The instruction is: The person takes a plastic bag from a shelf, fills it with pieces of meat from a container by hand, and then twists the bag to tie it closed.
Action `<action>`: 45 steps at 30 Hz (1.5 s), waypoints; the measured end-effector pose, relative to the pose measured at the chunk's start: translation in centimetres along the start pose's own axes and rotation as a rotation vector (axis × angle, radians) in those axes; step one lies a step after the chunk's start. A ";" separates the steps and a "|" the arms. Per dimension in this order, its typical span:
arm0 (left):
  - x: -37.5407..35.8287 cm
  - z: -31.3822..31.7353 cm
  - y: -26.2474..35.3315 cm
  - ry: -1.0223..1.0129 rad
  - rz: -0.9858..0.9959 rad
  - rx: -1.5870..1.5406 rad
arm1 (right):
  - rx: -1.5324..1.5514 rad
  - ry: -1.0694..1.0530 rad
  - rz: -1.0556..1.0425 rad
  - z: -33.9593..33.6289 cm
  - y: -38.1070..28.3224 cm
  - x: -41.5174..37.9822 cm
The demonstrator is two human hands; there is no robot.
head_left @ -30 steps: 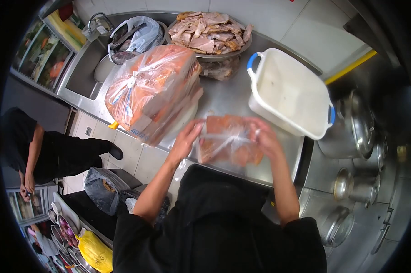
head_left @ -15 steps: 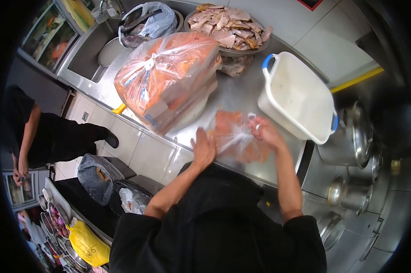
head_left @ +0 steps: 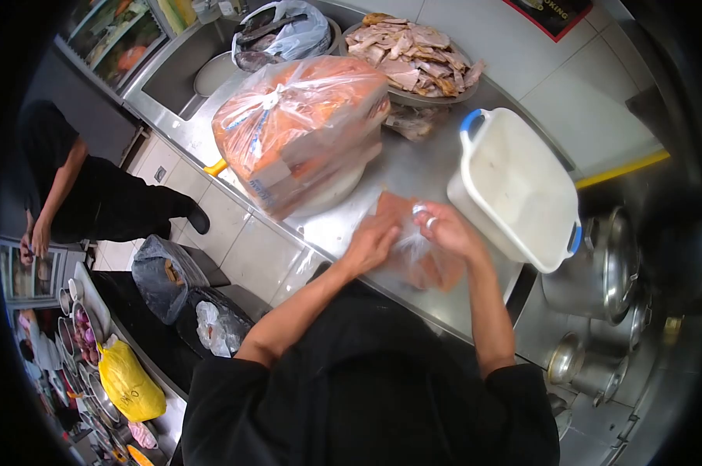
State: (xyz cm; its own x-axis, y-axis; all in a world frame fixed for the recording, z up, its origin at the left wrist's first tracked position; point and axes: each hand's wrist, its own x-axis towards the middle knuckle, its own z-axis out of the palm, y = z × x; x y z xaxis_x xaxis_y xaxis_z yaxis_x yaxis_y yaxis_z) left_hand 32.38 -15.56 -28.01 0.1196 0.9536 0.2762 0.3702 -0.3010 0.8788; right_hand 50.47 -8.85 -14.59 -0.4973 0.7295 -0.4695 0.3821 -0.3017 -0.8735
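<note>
A clear plastic bag [head_left: 436, 268] with orange-brown contents lies on the steel counter in front of me. My right hand [head_left: 450, 231], with a ring on one finger, is closed on the gathered top of this bag. Across from it, my left hand [head_left: 374, 239] has its fingers bent and pressed together on the bag's left side; its fingertips are slightly blurred. Just beyond both hands is a large tied clear bag [head_left: 304, 124] full of orange-coloured contents. To the right of my right hand stands a white plastic tub [head_left: 514, 186] with blue handles.
Sliced meat [head_left: 409, 54] fills a metal bowl at the back, beside a pale blue bag [head_left: 297, 35] with dark items. Metal pots [head_left: 592, 268] stand at the right. A person in dark clothes [head_left: 110, 186] stands at the left, near lined bins [head_left: 168, 279].
My left hand has moved right onto the bag, its fingers now bent instead of extended. My right hand still grips the gathered top. The whole view has shifted slightly.
</note>
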 end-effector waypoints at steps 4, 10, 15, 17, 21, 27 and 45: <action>2.5 1.6 2.3 -0.289 -0.333 -0.448 | 0.090 -0.037 -0.066 -0.8 1.4 0.7; 3.3 3.1 -0.6 -0.180 -0.689 -0.610 | 0.087 0.242 -0.188 -2.4 1.0 0.2; 4.6 2.3 3.3 -0.249 -0.594 -0.318 | -0.368 0.556 0.031 -3.7 0.5 0.1; 5.8 2.2 3.5 -0.365 -0.396 -0.103 | -0.139 0.411 0.084 -2.9 -1.8 -0.6; 6.3 2.4 1.2 -0.472 -0.245 -0.117 | -0.410 0.377 -0.261 -1.9 2.6 3.7; 6.7 0.9 2.9 -0.430 -0.732 -0.394 | -0.829 0.438 -0.490 -2.6 3.6 -0.1; 5.7 0.4 -0.4 -0.321 -1.019 -1.178 | 0.212 0.386 -0.410 1.0 14.8 2.7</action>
State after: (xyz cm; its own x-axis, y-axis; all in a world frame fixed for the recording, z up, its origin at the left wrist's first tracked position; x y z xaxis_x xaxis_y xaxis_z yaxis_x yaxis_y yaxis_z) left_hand 33.28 -9.99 -26.95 0.5154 0.6597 -0.5469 -0.4578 0.7515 0.4751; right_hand 54.00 -11.95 -28.87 -0.2376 0.9704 -0.0426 0.0351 -0.0352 -0.9988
